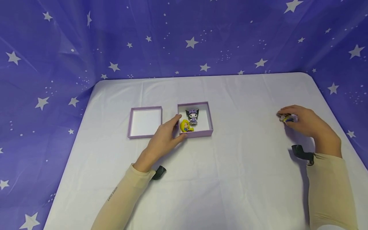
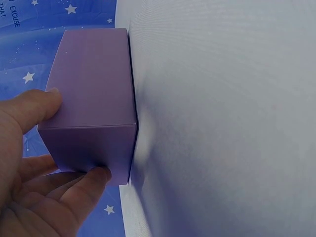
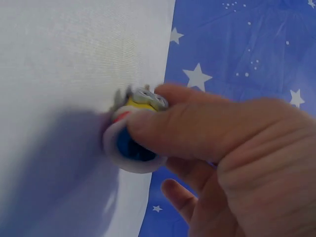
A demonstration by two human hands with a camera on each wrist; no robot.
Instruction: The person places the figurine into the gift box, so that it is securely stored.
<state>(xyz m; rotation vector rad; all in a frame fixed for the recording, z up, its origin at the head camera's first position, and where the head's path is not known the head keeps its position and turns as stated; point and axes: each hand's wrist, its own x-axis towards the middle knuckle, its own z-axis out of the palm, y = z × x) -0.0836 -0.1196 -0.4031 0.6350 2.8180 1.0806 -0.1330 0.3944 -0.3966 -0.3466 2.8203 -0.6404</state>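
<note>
My left hand [image 1: 162, 139] grips the near left corner of an open purple box [image 1: 200, 133], its thumb [image 2: 42, 106] on one outer wall and its fingers on the adjoining one. Inside the box lie a black-and-purple figurine [image 1: 193, 116] with pointed ears and a yellow-haired figurine [image 1: 186, 126] in the near left corner. Far to the right, my right hand [image 1: 307, 123] pinches a small minion figurine [image 3: 134, 147] between thumb and fingers. This figurine has grey goggles, a blue middle and a white rim; the thumb covers part of it.
Left of the box lies a shallow square tray-like lid [image 1: 145, 108] with a purple rim and white inside. A white cloth [image 1: 244, 172] covers the table. Purple star-patterned curtains [image 1: 172, 25] stand behind and at both sides. Black wrist mounts [image 1: 302, 152] jut from the sleeves.
</note>
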